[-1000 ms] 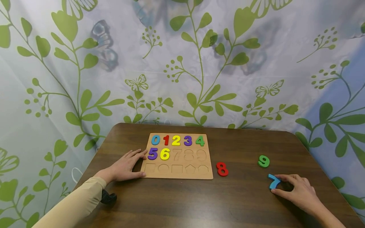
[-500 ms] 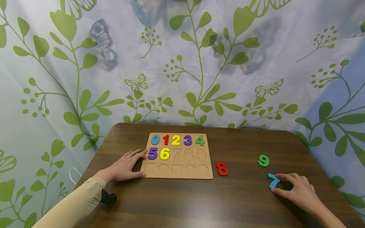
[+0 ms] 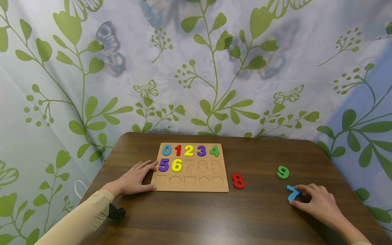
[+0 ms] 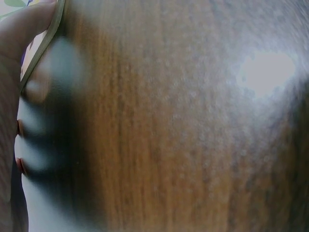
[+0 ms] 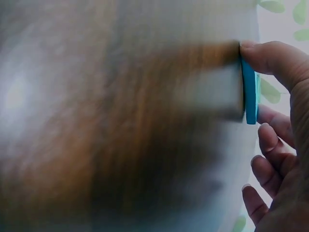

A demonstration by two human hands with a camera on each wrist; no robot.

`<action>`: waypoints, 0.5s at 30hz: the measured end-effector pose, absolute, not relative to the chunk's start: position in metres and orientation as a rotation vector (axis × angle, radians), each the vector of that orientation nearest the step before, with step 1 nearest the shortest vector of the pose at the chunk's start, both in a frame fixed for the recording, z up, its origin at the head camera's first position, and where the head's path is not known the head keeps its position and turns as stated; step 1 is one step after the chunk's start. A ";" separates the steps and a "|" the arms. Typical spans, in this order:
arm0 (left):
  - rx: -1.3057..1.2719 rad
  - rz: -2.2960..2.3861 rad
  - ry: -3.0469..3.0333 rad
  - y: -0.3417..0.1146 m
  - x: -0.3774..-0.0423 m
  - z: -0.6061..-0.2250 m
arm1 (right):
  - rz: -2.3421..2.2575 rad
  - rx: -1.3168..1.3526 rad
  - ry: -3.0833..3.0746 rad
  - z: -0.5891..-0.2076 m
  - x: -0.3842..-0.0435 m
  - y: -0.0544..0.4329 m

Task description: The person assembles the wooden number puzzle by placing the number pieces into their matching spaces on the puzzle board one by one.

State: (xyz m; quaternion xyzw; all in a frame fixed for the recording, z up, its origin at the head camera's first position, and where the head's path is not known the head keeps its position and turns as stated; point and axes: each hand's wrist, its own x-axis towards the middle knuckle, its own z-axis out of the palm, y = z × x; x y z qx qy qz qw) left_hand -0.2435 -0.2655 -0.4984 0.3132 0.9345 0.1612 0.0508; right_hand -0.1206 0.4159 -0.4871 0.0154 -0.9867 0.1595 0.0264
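Note:
In the head view, a blue number seven [image 3: 293, 193] is pinched between the thumb and forefinger of my right hand [image 3: 320, 204]. The right wrist view shows the blue seven [image 5: 249, 92] edge-on at the fingertips, with the other fingers loosely bent. My left hand [image 3: 134, 180] lies at the left side of a wooden number puzzle board [image 3: 171, 175], its extended fingers and thumb touching the edge. On the board sit colourful numbers zero to six, including a purple five [image 3: 163, 165] and a yellow six [image 3: 176, 165]. Outlined recesses for seven, eight and nine show bare wood.
A red number eight [image 3: 238, 181] lies just right of the board, and a green number nine [image 3: 282, 172] lies beyond the right hand. A dark object [image 3: 116, 212] is under the left wrist. Behind the brown table [image 3: 196, 217] hangs a leaf-patterned curtain [image 3: 171, 75].
My right hand has shifted slightly left, with the blue seven in its pinch. The left hand stays at the board's edge.

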 end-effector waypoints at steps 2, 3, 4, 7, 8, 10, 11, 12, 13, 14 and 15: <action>0.956 0.492 2.845 -0.266 -0.244 -0.499 | 0.483 0.061 -3.035 -0.485 -0.122 0.413; 0.958 0.494 2.845 -0.266 -0.244 -0.499 | 0.482 0.068 -3.026 -0.484 -0.124 0.411; 0.961 0.494 2.846 -0.266 -0.244 -0.499 | 0.484 0.075 -3.016 -0.483 -0.125 0.409; 0.970 0.495 2.850 -0.266 -0.244 -0.499 | 0.506 0.107 -2.993 -0.478 -0.130 0.403; 0.973 0.494 2.851 -0.266 -0.244 -0.499 | 0.517 0.118 -2.986 -0.477 -0.132 0.400; 0.972 0.492 2.850 -0.266 -0.244 -0.499 | 0.536 0.142 -2.978 -0.474 -0.136 0.394; 0.970 0.491 2.849 -0.266 -0.244 -0.499 | 0.545 0.156 -2.975 -0.472 -0.139 0.391; 0.969 0.489 2.847 -0.266 -0.244 -0.500 | 0.551 0.168 -2.968 -0.471 -0.141 0.387; 0.968 0.489 2.845 -0.266 -0.244 -0.500 | 0.552 0.180 -2.961 -0.470 -0.143 0.383; 0.967 0.486 2.846 -0.266 -0.244 -0.500 | 0.552 0.193 -2.954 -0.469 -0.146 0.380; 0.966 0.484 2.845 -0.266 -0.244 -0.500 | 0.549 0.208 -2.947 -0.469 -0.149 0.376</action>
